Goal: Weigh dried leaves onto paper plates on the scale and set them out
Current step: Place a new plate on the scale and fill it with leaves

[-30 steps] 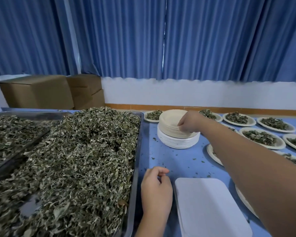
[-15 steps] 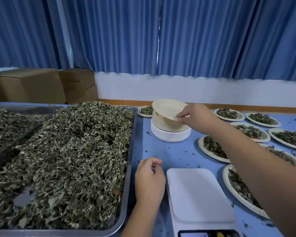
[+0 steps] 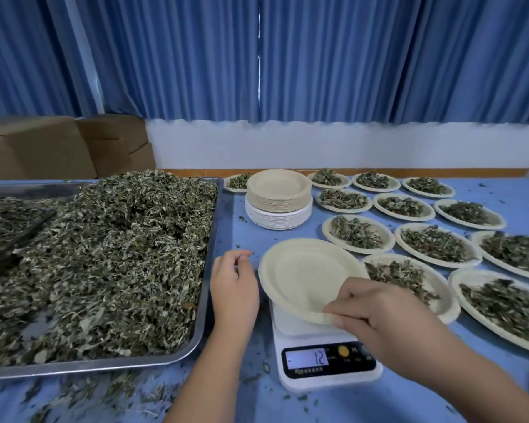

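Observation:
An empty cream paper plate (image 3: pixel 306 273) sits on the white scale (image 3: pixel 327 366), whose display reads 12. My right hand (image 3: pixel 379 315) pinches the plate's near rim. My left hand (image 3: pixel 234 288) rests on the blue table between the scale and the steel tray (image 3: pixel 208 288), fingers loosely curled and holding nothing. The tray is heaped with dried leaves (image 3: pixel 104 254). A stack of empty plates (image 3: pixel 278 198) stands behind the scale.
Several plates filled with leaves (image 3: pixel 437 244) lie in rows on the right of the blue table (image 3: pixel 501 193). A second tray of leaves (image 3: pixel 9 215) is at far left. Leaf crumbs litter the near table edge. Cardboard boxes (image 3: pixel 58 148) stand behind.
My right hand lifted one plate off the stack and brought it down onto the scale. The view tilted down, so the scale's display shows. My left hand stayed by the tray.

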Demonstrator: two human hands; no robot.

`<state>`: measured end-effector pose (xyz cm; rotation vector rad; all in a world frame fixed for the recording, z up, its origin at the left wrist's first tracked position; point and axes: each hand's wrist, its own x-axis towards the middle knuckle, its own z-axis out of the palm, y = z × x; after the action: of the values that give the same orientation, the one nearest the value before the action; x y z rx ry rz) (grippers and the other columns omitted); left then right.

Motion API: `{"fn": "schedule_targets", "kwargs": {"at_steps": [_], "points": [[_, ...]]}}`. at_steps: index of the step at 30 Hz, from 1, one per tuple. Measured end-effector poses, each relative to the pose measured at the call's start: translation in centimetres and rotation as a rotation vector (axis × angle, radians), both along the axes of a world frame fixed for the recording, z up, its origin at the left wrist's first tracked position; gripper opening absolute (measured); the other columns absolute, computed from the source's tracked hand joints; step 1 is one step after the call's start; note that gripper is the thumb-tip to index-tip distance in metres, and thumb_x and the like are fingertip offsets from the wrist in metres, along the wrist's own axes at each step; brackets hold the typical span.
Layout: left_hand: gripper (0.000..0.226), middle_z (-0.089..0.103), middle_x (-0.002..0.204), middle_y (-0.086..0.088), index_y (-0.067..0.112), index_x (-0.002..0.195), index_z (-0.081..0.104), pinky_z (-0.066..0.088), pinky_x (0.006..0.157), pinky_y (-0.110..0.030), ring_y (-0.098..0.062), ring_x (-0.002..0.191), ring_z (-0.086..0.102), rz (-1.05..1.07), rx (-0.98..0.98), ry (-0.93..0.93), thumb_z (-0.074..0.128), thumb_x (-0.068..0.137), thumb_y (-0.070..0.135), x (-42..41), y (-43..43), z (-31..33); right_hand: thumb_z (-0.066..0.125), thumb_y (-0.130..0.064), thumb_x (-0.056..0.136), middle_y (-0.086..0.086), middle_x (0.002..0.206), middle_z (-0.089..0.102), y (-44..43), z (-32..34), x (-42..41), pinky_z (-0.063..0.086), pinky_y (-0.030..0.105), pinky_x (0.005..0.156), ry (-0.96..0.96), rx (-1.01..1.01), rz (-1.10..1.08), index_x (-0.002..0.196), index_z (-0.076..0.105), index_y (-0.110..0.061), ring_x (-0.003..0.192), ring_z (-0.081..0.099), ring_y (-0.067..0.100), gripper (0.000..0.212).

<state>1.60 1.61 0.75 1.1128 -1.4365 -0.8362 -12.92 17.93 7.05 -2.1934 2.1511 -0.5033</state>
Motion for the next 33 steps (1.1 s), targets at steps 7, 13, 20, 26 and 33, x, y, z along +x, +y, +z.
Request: {"fn": "schedule_targets", "kwargs": {"at_steps": [7,13,20,26,33], "points": [[0.019,0.059,0.107,-0.001,0.021,0.103,0.063,0.041,0.078,-0.020,-0.004,0.091,0.056,-0.030,0.018,0.058,0.048,0.096,0.011,1.6,1.8,1.5,0.046,-0.036,0.099,-0.024,0.105,0.052,0.1,-0.9,-0.6,0.044,0.019,0.074,0.088,0.055,-0.016,0.115,0.066,-0.041,0.090,0.057,0.002,0.026],[0.025,0.060,0.105,0.001,0.030,0.093,0.061,0.040,0.065,-0.004,0.004,0.081,0.056,-0.072,0.042,0.075,0.050,0.095,0.009,2.4,3.4,1.7,0.045,-0.037,0.099,-0.024,0.107,0.052,-0.3,-1.4,-0.8,0.047,0.027,0.081,0.123,0.076,-0.009,0.117,0.065,-0.038,0.093,0.057,0.003,0.027],[0.024,0.055,0.100,0.008,0.029,0.094,0.063,0.041,0.063,-0.008,0.005,0.075,0.054,-0.100,-0.031,-0.046,0.049,0.095,0.009,4.7,4.6,3.1,0.046,-0.034,0.099,-0.022,0.109,0.051,-0.2,-1.8,-0.9,0.048,0.032,0.083,0.120,0.116,-0.013,0.117,0.066,-0.031,0.093,0.058,0.007,0.027],[0.019,0.050,0.109,0.006,0.022,0.109,0.062,0.045,0.083,-0.028,-0.008,0.091,0.054,-0.002,-0.217,-0.613,0.049,0.095,0.019,8.7,3.9,4.2,0.053,-0.024,0.098,-0.020,0.100,0.053,-0.1,-1.5,-1.3,0.045,0.025,0.078,-0.058,-0.038,0.006,0.113,0.071,-0.024,0.075,0.052,-0.002,0.024],[0.048,0.046,0.136,-0.006,0.026,0.134,0.045,0.037,0.099,-0.048,-0.030,0.125,0.045,0.286,0.129,-1.323,0.044,0.093,0.050,12.3,2.9,4.4,0.062,-0.012,0.090,-0.005,0.078,0.058,-0.7,-3.2,-3.1,0.050,0.040,0.063,-0.243,-0.500,-0.159,0.089,0.073,-0.013,0.062,0.057,0.017,0.012]]}}
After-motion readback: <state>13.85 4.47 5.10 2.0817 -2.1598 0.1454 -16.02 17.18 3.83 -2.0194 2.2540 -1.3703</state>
